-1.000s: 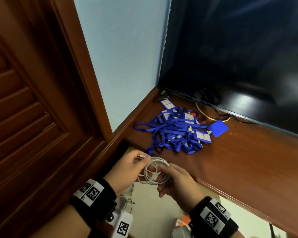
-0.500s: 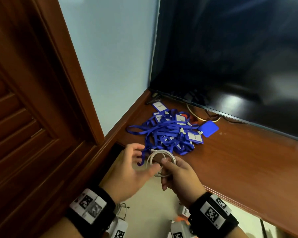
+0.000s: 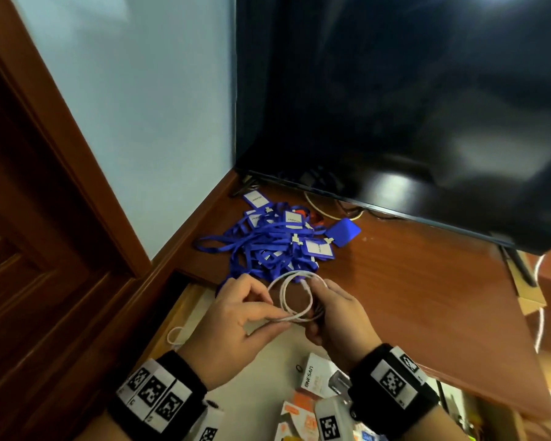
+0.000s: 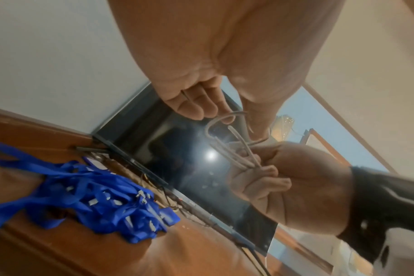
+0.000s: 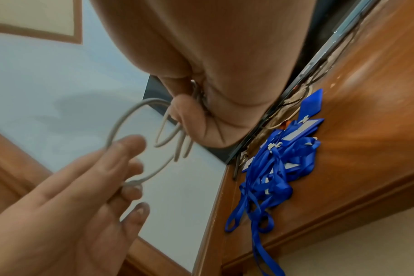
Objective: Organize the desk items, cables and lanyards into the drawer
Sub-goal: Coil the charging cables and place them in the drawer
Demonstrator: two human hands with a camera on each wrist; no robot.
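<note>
A coiled white cable (image 3: pixel 295 296) hangs between both hands above the open drawer (image 3: pixel 185 310). My left hand (image 3: pixel 236 316) pinches the coil's lower left side between thumb and fingers. My right hand (image 3: pixel 337 313) grips the coil's right side, fingers curled round the bundled loops (image 4: pixel 246 158). In the right wrist view the cable (image 5: pixel 140 142) loops from the right fist to the left hand's fingertips (image 5: pixel 130 147). A tangled heap of blue lanyards (image 3: pixel 274 243) with white badge cards lies on the wooden desk (image 3: pixel 411 297) just beyond the hands.
A large dark TV screen (image 3: pixel 395 106) stands at the back of the desk, cables under it. A blue card holder (image 3: pixel 344 232) lies beside the lanyards. The drawer holds a small white cable (image 3: pixel 175 335) and several small boxes (image 3: pixel 315 377). A wooden door (image 3: pixel 29 218) is on the left.
The coil and both hands have risen toward the desk edge. My left hand, which had let go of the coil half a second ago, now pinches it again.
</note>
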